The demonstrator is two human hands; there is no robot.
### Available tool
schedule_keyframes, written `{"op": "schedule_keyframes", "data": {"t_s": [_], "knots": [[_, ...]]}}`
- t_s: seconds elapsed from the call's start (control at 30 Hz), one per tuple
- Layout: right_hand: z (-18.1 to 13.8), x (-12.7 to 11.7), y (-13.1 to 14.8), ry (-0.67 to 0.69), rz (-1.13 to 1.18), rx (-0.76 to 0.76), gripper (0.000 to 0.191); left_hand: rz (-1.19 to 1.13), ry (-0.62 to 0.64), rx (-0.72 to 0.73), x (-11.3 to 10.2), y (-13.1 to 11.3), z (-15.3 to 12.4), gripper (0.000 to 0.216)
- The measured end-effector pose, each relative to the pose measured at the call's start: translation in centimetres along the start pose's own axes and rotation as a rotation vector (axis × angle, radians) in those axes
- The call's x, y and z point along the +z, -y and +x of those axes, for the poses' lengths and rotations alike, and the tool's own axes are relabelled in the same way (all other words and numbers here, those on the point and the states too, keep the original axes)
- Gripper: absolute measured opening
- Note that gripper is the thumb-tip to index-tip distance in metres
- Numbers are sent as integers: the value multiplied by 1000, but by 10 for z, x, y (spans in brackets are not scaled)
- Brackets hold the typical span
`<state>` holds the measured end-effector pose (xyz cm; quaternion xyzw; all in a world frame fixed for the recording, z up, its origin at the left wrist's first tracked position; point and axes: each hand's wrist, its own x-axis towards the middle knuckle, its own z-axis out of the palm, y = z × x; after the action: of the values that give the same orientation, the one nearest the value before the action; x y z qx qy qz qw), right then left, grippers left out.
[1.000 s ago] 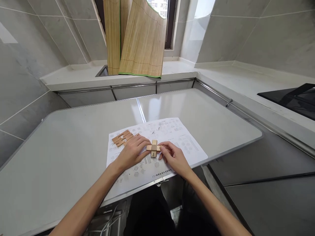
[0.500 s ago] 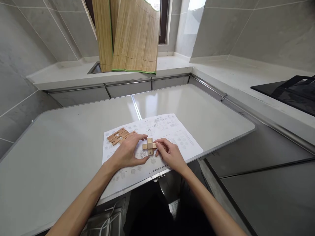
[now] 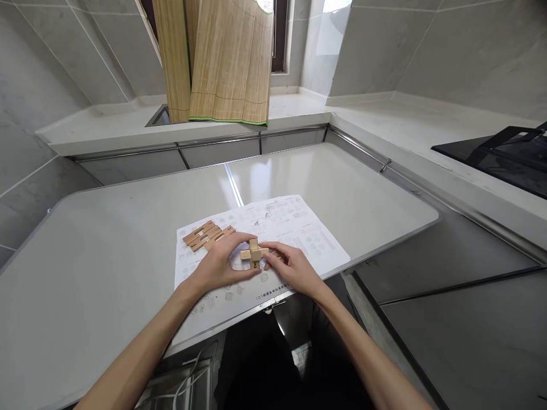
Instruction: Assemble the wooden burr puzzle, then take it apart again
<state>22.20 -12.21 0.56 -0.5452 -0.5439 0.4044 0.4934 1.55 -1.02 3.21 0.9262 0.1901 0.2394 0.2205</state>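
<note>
Wooden cross (image 3: 254, 254): pale tan w/ a dark "3" on one end. Loose wooden pieces (image 3: 205, 235): same light brown. Sheet (image 3: 294, 228): white, grey printed diagrams. Table (image 3: 106, 250): light grey. Bamboo blind (image 3: 231, 62): straw-yellow, green edge trim. Cooktop (image 3: 504, 159): black.

Head-height view, forward-down, close over table (image 3: 106, 228)

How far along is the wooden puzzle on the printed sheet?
Done: a small wooden cross of interlocked pieces, one marked 3, is already joined. In hand: the left hand and right hand both grip that cross above the white printed instruction sheet. Left: several notched wooden bars lie loose on the sheet's far left corner, not yet fitted, so it looks roughly part-way.
</note>
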Motion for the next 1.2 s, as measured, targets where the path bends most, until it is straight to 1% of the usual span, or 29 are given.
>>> {"op": "schedule_keyframes", "data": {"t_s": [0.2, 0.4, 0.53, 0.63, 0.67, 0.83, 0.93, 1.0, 1.07, 1.2], "knots": [[2, -2, -4, 61, -24, -42, 36, -79, 9, -98, 0, -1, -1, 55], [1, -2, -7, 43, -30, -35, 30, -105, 19, -123, 0, 1, -2, 64], [1, -1, -7, 33, 7, -20, 31, -123, 16, -133, 1, 1, -2, 65], [1, 0, -5, -3, 26, -14, 31, -161, 45, -174, 1, 2, -1, 66], [0, 0, -5, -17, 28, -11, 32, -174, 63, -193, 1, 2, 0, 65], [-2, 0, -7, -55, 57, -3, 32, -232, 119, -269, -4, -2, 4, 44], [-2, 0, -9, -65, 107, 5, 35, -268, 108, -297, -5, -5, 5, 46], [-2, 1, -9, -65, 136, 11, 39, -339, 69, -321, -4, -4, 4, 50], [-2, 1, -7, -51, 128, 16, 40, -461, 21, -355, -2, 0, 2, 53], [-1, 2, -3, 61, 2, -2, 31, -658, 0, -400, 0, 9, 1, 55]]}}
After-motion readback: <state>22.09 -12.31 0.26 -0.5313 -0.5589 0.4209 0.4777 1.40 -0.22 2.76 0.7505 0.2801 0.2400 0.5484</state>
